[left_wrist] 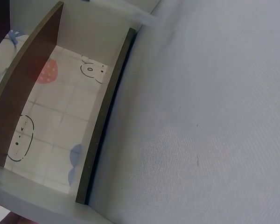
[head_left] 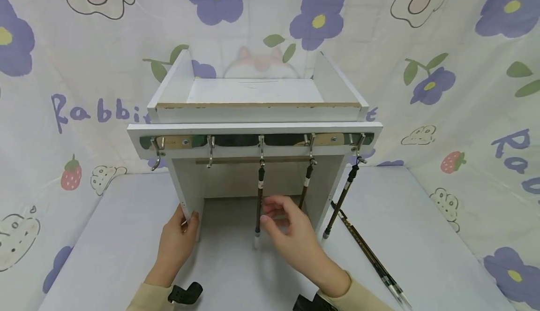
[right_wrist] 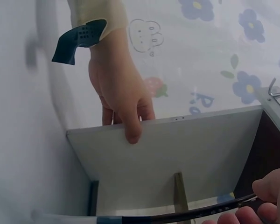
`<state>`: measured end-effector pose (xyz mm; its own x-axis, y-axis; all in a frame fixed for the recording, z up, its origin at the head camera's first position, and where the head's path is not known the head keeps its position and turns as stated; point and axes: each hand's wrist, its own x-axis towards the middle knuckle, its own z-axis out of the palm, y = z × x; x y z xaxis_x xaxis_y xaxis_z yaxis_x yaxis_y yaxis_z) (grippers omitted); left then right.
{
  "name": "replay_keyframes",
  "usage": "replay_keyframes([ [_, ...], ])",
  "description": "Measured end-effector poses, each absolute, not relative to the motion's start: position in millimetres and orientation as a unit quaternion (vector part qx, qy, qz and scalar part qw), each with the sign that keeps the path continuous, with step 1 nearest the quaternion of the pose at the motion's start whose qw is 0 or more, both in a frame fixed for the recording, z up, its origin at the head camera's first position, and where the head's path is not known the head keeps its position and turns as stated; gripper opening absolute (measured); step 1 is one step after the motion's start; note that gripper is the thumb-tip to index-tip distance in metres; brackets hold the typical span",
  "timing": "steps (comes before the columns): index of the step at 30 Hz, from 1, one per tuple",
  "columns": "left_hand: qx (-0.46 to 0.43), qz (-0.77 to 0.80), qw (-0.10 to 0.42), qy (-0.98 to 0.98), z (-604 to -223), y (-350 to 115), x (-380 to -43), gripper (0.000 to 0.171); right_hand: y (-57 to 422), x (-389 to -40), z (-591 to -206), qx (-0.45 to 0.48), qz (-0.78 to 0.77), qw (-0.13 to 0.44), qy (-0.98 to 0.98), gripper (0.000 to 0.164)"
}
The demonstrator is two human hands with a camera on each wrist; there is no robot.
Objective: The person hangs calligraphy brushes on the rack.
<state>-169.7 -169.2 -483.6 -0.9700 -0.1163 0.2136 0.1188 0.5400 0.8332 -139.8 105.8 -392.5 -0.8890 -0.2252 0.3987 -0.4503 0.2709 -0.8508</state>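
Left hand [head_left: 175,240] pinches front edge of white shelf unit's side panel [head_left: 191,184], thumb inside; firm brace wanted there. Dark, slender brush with white tip [head_left: 259,198] hangs from silvery middle hook [head_left: 261,146]. Right hand [head_left: 294,241] just beside it: fingers loosely curved, thumb apart, no grip showing; contact, cannot tell. Light touch best, damp swing, spare two neighbouring hanging brushes [head_left: 341,201].

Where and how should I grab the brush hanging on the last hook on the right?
Best, I think, is to pinch the brush halfway down its dark handle, coming from the front right. It hangs tip down from the hook, and its handle is thin and straight. The shelf's side wall is on its left, so the right leaves more finger room.
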Motion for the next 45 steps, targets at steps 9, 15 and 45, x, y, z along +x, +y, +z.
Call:
replay_keyframes([
  [9,-0.003,-0.479,0.124,-0.869,-485.5,-171.4,-169.3,0.048,122.0,-129.4,-393.4,0.222,0.553,0.085,-0.799,0.030],
  [15,-0.001,-0.481,0.121,-0.869,-485.9,-171.7,-169.6,0.048,132.3,-126.6,-398.2,0.249,0.532,0.072,-0.806,0.034],
  [45,-0.006,-0.483,0.116,-0.868,-484.2,-171.3,-168.3,0.048,222.8,-119.3,-435.2,0.228,0.468,0.088,-0.849,0.030],
])
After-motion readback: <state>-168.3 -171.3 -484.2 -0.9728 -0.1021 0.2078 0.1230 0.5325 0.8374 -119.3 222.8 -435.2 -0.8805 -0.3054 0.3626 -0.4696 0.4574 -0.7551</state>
